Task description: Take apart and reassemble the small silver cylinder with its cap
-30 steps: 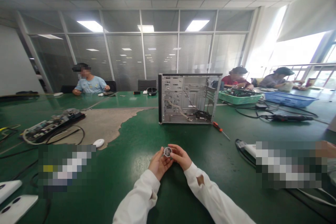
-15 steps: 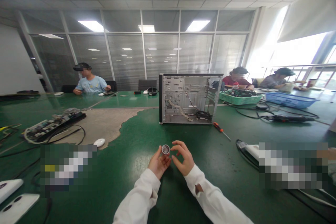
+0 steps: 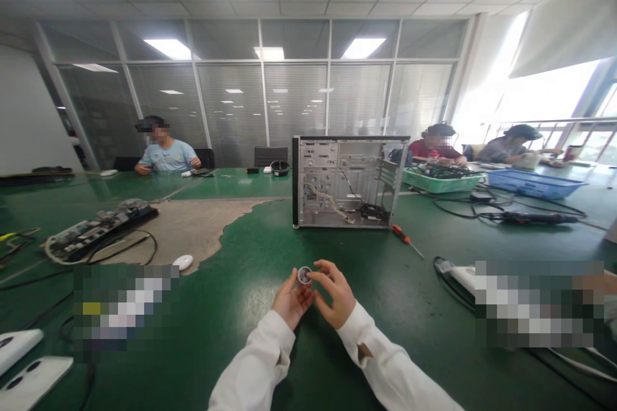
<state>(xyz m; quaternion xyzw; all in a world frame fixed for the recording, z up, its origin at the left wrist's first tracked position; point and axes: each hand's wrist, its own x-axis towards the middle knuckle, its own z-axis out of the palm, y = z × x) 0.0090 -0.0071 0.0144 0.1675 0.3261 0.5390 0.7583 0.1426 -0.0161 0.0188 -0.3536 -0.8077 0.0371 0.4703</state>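
A small round cup (image 3: 303,275) with a pale rim holds little greyish metallic pieces, too small to name. It sits in my left hand (image 3: 292,304), whose thumb and fingers close around it from the left and below. From the right, my right hand (image 3: 334,295) reaches over, its index fingertip at the cup's opening. The thumb of that hand stays apart and lower down, and I see nothing held between the fingers. Beyond my hands stands an open computer case (image 3: 347,183), upright on the green table (image 3: 231,308), with cables and dark parts inside.
An orange-handled screwdriver (image 3: 405,239) lies by the case's right corner. A green basket (image 3: 443,183) and a blue basket (image 3: 535,185) stand at the right, near cables. A power strip (image 3: 103,231) is at the left, near a white disc (image 3: 183,262). People sit across the table.
My right hand has moved slightly left, bringing its index fingertip from beside the cup to its opening. My left hand and the cup stay nearly in place.
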